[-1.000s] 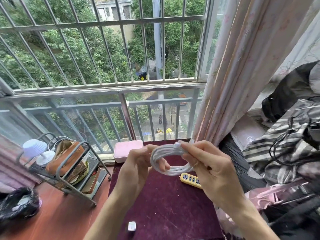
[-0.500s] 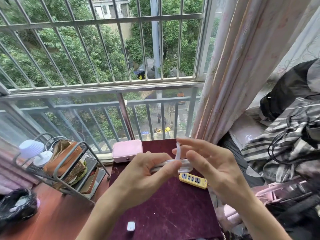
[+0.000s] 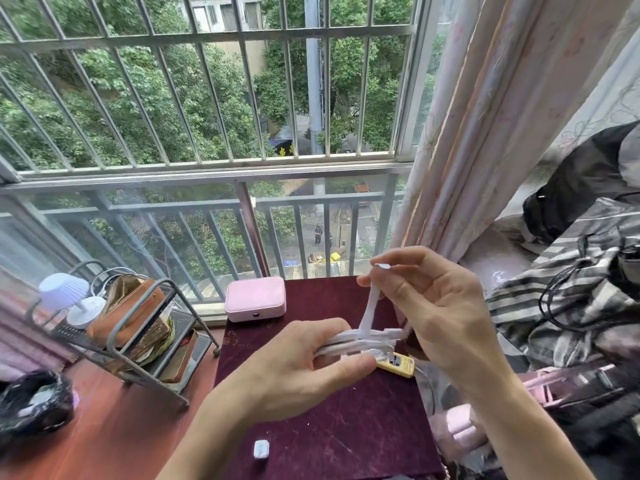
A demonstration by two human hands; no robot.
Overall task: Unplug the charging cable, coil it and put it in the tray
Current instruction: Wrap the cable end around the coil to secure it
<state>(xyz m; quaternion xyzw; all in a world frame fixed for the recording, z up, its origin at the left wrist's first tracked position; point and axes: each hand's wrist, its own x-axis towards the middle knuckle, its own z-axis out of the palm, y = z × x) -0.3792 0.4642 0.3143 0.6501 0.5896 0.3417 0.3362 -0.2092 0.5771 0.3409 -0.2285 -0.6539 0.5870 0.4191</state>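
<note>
Charging cable point(image 3: 360, 342), white, was flattened into a bundle of parallel loops and held in the air just above the far right part of the bench point(image 3: 346, 427), over a yellow power strip point(image 3: 398, 363). My left hand point(image 3: 294, 368) gripped the bundle, fingers point(image 3: 322, 329) curled over the top and thumb pressed beneath. My right hand point(image 3: 443, 306) pinched the free tail point(image 3: 367, 306) between thumb and forefinger and drew it upward from the bundle's middle, its other fingers loosely spread.

I judged the step in hand to be the securing of the coil: unplugging looked done, coiling all but done, stowing not begun. The next move seemed to call for winding the tail round the waist of the bundle and tucking its end, with a firm left grip so that the loops did not spring apart. The coil then needed carrying to the tray. I could not tell for certain which object served as tray; the wire rack point(image 3: 138, 327) at left seemed likeliest.

Open bench lay below and toward me, bearing a small white plug block point(image 3: 261, 448). A pink case point(image 3: 255, 298) stood at the far edge by the window rail. The curtain point(image 3: 485, 133) hung near the right hand, and striped bedding point(image 3: 571, 306) crowded the right edge. A path to the rack crossed the bench's left edge.
</note>
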